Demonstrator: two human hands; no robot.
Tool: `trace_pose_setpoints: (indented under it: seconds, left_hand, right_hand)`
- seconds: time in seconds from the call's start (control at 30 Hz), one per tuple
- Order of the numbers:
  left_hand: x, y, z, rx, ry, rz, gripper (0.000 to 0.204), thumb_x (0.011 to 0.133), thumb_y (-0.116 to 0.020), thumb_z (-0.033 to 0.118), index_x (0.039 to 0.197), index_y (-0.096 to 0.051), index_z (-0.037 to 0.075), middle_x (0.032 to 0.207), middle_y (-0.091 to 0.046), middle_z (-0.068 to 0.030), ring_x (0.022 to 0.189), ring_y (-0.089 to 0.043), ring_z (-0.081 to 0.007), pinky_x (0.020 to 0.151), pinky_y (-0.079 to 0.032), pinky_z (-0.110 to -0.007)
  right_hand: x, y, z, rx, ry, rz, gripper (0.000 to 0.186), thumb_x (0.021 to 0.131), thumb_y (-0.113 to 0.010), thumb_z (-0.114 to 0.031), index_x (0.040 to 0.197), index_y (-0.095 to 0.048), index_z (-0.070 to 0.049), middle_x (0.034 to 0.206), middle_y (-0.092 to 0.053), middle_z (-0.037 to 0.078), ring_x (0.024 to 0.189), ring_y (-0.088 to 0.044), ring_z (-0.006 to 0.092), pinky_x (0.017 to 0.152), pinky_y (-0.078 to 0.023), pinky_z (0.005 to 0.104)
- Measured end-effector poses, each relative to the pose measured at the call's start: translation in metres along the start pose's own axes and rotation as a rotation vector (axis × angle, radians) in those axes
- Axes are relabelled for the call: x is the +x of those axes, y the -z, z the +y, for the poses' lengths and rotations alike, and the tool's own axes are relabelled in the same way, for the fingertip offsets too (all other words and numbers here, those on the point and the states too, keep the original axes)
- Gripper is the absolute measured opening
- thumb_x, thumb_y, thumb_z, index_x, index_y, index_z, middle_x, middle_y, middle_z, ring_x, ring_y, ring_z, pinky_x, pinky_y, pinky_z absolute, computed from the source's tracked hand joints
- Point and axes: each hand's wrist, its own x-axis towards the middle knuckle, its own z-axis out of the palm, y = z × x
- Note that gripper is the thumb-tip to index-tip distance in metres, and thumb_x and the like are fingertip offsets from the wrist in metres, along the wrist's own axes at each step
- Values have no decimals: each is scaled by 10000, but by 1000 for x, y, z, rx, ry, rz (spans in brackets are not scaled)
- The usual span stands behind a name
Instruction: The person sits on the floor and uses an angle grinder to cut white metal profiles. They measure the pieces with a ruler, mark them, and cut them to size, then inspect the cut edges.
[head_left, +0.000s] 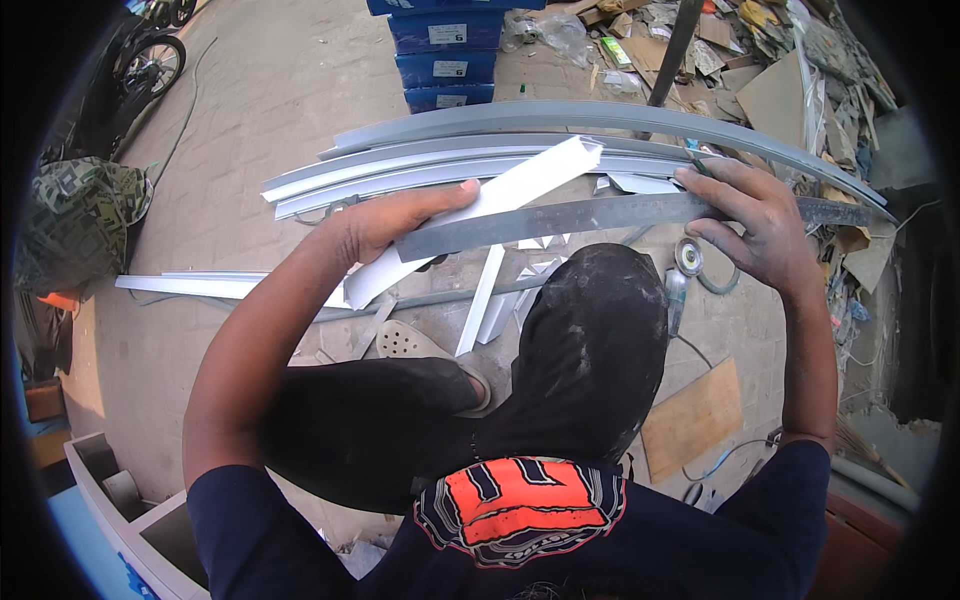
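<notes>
My left hand [405, 215] is closed around a short white channel profile [525, 182], its thumb along the upper edge and its other fingers hidden behind. The profile slants up to the right, its cut end showing. A long steel ruler [560, 222] lies across the profile, its left end near my left wrist. My right hand [745, 215] grips the ruler toward its right end, fingers over the top edge and thumb below. Below that hand stands an angle grinder [682, 275] with a round disc.
Long white and grey profiles [450, 155] lie beyond my hands. Shorter white offcuts [483, 300] are scattered near my foot. Blue boxes [448, 68] are stacked at the back, with rubble [740, 60] to their right. A wooden board [690, 420] and cables lie at my right.
</notes>
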Motion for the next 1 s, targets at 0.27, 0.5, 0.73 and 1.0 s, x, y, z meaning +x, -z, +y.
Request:
trace_pose_setpoints:
  seconds: [0.27, 0.5, 0.73, 1.0]
  left_hand:
    - [-9, 91, -82, -18, -37, 749, 557, 1051, -595, 689, 1099, -616, 135, 785, -531, 19, 636, -520, -94, 577, -438, -278]
    - [9, 74, -98, 59, -24, 801, 492, 1088, -605, 607, 1109, -642, 117, 803, -540, 14, 672, -537, -97, 619, -443, -272]
    - [11, 50, -77, 109, 46, 701, 468, 1108, -584, 568, 1150, -658, 107, 773, -545, 20, 675, -557, -87, 605, -432, -264]
    - [-11, 49, -51, 346, -27, 684, 800, 1056, -569, 692, 1509, -586, 33, 1253, -687, -199, 1135, -640, -249, 1041, -474, -386]
  right_hand:
    - [-66, -224, 44, 304, -725, 78, 491, 981, -778, -400, 1326, -763, -52, 1116, -719, 151, 1022, -722, 343, 915, -567, 429]
    - [-91, -340, 70, 180, -758, 138, 436, 1015, -734, -371, 1342, -747, -83, 1092, -710, 152, 1010, -721, 368, 901, -569, 459]
    - [-186, -338, 2, 366, -1113, 59, 372, 996, -697, -320, 1266, -779, -78, 1266, -752, 175, 1173, -695, 398, 1032, -547, 474]
    - [-179, -342, -57, 645, -863, 18, 315, 1025, -686, -151, 1326, -755, -88, 1199, -743, 197, 1135, -716, 390, 976, -581, 404]
